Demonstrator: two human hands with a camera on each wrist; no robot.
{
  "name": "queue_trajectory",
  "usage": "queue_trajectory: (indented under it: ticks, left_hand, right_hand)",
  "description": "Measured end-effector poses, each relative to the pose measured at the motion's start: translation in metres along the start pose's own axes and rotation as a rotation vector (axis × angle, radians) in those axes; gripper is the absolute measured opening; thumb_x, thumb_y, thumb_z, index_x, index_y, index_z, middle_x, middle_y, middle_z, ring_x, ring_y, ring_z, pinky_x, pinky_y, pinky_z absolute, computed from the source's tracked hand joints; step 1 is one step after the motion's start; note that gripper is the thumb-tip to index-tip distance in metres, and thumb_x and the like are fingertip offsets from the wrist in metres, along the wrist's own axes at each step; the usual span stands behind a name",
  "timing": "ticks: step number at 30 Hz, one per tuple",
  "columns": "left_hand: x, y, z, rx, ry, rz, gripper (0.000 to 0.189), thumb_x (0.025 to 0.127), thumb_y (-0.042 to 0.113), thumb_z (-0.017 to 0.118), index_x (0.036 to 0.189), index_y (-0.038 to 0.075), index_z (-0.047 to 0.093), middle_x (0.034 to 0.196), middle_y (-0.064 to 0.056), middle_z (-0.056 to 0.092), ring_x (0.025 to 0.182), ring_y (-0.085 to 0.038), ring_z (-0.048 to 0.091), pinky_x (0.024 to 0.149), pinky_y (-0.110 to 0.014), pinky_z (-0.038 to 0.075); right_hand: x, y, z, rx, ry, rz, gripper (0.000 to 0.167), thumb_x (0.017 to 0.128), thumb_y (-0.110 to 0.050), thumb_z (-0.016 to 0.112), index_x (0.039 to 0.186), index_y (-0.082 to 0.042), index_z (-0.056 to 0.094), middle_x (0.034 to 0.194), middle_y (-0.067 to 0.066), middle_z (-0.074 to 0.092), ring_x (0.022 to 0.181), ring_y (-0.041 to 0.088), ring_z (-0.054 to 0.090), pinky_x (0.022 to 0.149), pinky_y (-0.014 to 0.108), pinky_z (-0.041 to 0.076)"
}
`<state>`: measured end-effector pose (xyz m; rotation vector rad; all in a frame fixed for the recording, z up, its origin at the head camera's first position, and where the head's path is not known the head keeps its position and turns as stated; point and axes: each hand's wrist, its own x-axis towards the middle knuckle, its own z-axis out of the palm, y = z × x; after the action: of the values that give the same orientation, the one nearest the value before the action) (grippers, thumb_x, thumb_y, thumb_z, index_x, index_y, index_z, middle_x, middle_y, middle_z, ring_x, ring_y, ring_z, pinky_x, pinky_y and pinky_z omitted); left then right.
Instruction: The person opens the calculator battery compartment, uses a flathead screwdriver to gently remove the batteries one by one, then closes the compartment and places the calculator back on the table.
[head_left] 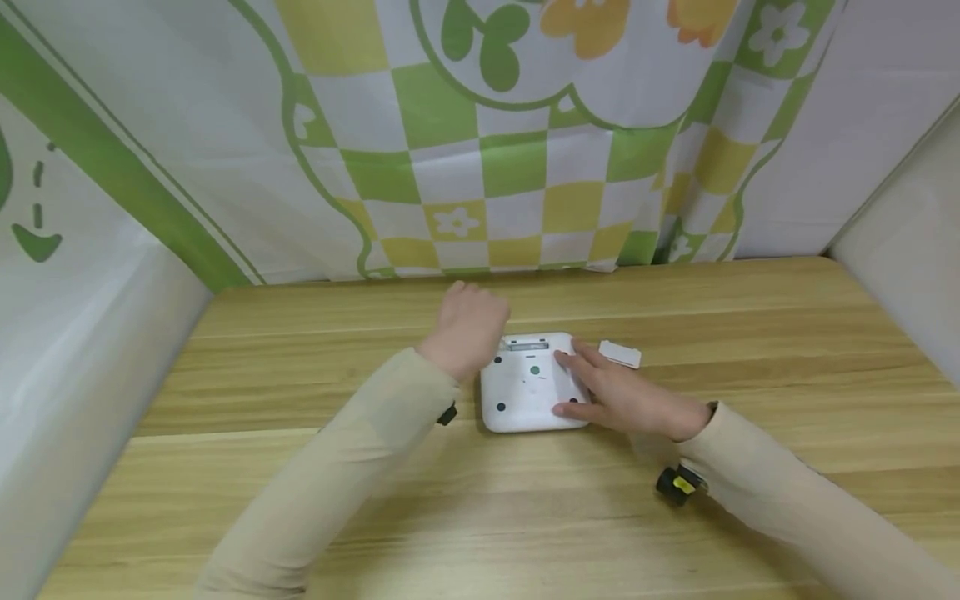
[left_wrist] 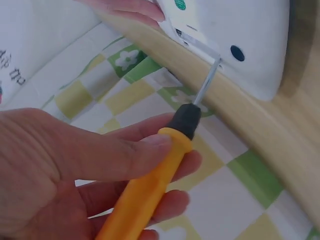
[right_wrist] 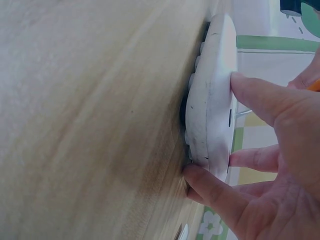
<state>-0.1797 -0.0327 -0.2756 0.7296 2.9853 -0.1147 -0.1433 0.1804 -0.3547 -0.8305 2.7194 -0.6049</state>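
A white device [head_left: 528, 392] lies with its back up on the table, its underside showing rows of buttons in the right wrist view. Dark round feet dot its back, and a narrow recess [head_left: 528, 346] stands uncovered near the far edge. My left hand [left_wrist: 110, 160] grips a screwdriver with a yellow handle [left_wrist: 145, 195] and black collar. The tip of its metal shaft [left_wrist: 207, 82] meets one end of the recess. My right hand [head_left: 626, 392] holds the device's right side, thumb [right_wrist: 250, 90] and a finger on the back, other fingers at the edge.
A small white cover [head_left: 620, 354] lies on the wooden table [head_left: 712, 325] just beyond my right hand. Behind the table's far edge hangs a checked green, yellow and white cloth [head_left: 517, 167]. Pale walls stand on both sides.
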Motion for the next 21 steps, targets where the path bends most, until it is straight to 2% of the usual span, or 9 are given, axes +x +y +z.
queue_trajectory:
  ticks: [4, 9, 14, 16, 21]
  left_hand:
    - [-0.001, -0.012, 0.007, -0.131, -0.003, -0.012, 0.023, 0.076, -0.010, 0.059, 0.084, 0.010, 0.067, 0.086, -0.001, 0.066, 0.082, -0.019, 0.054, 0.083, -0.033, 0.039]
    - [-0.010, -0.025, 0.018, -0.258, 0.049, -0.016, 0.039, 0.075, -0.010, 0.055, 0.105, 0.009, 0.072, 0.110, -0.006, 0.069, 0.105, -0.027, 0.061, 0.097, -0.041, 0.042]
    - [-0.018, -0.037, 0.033, -0.363, 0.157, 0.013, 0.033, 0.078, -0.005, 0.056, 0.102, 0.009, 0.073, 0.103, -0.007, 0.070, 0.099, -0.028, 0.062, 0.093, -0.042, 0.045]
    - [-0.022, -0.041, 0.039, -0.405, 0.180, 0.015, 0.030, 0.080, -0.004, 0.057, 0.102, 0.009, 0.073, 0.103, -0.008, 0.070, 0.098, -0.028, 0.062, 0.092, -0.043, 0.045]
    - [-0.029, -0.044, 0.049, -0.546, 0.206, -0.048, 0.027, 0.088, 0.000, 0.057, 0.108, 0.010, 0.071, 0.112, -0.010, 0.067, 0.107, -0.030, 0.060, 0.097, -0.045, 0.044]
  right_hand:
    - [-0.001, -0.001, 0.000, -0.008, 0.003, -0.003, 0.074, 0.093, -0.036, 0.062, 0.147, 0.003, 0.031, 0.150, 0.037, 0.021, 0.130, 0.048, 0.039, 0.102, 0.054, 0.040]
    - [0.000, -0.003, -0.001, -0.018, -0.001, -0.007, 0.073, 0.093, -0.035, 0.062, 0.147, 0.003, 0.031, 0.150, 0.037, 0.021, 0.131, 0.048, 0.039, 0.102, 0.054, 0.040]
    - [0.000, -0.004, -0.002, -0.028, -0.006, -0.005, 0.073, 0.093, -0.035, 0.062, 0.147, 0.003, 0.031, 0.150, 0.036, 0.021, 0.131, 0.048, 0.039, 0.102, 0.053, 0.041]
    - [0.000, -0.004, -0.003, -0.031, -0.009, -0.004, 0.073, 0.093, -0.035, 0.062, 0.147, 0.004, 0.031, 0.150, 0.037, 0.022, 0.131, 0.048, 0.039, 0.102, 0.053, 0.041]
    - [0.001, -0.005, -0.003, -0.030, -0.026, 0.001, 0.073, 0.093, -0.035, 0.061, 0.147, 0.003, 0.030, 0.151, 0.036, 0.020, 0.132, 0.047, 0.038, 0.103, 0.053, 0.040]
